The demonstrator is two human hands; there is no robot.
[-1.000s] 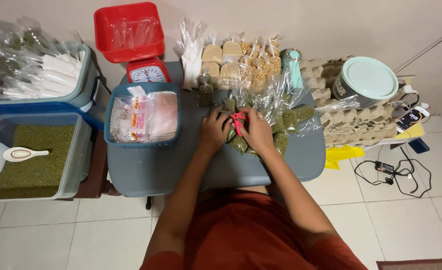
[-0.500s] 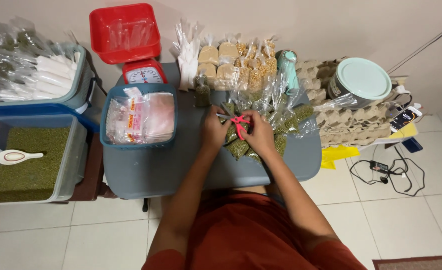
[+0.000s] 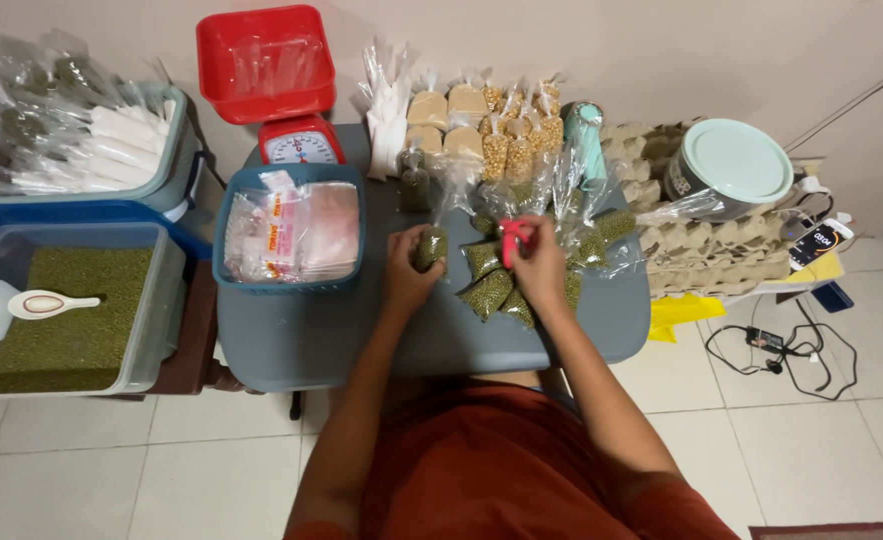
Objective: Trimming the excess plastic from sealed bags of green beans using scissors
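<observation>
— Left hand [image 3: 409, 272]?
— Closing around a small clear bag of green beans [image 3: 430, 247], gripping it from below, just at 9 o'clock from the pile of filled bean bags [image 3: 490, 290]. Resting near the middle of the grey table [image 3: 362, 340].

— And the right hand [image 3: 539, 265]?
— Curling shut on a red strip [image 3: 513, 240], pinching it between the fingers. Cannot tell whether tie or band. Hovering over the pile, with more green bags [image 3: 602, 235] lying at 2 o'clock from it under loose clear plastic.

— Around the hands?
— Sitting at 9 o'clock from the left hand: a blue basket [image 3: 230, 262] holding pinkish packets. Standing at 11 o'clock: a red kitchen scale [image 3: 300, 145] carrying a red tray [image 3: 265, 50]. Lining the far edge at 12 o'clock: tied bags of pale and yellow grain [image 3: 482, 125], beside a bunch of empty clear bags [image 3: 389, 105].

— Further out?
— Stacking up at 3 o'clock from the right hand: grey egg cartons [image 3: 702, 255], bearing a round tin with a pale green lid [image 3: 737, 160]. Lying at 4 o'clock on the tiled floor: black cables [image 3: 772, 345]. Sitting far at 9 o'clock: a clear tub of loose green beans [image 3: 82, 315] with a white scoop [image 3: 50, 303] on top, and behind it another bin of bagged goods [image 3: 82, 150].
</observation>
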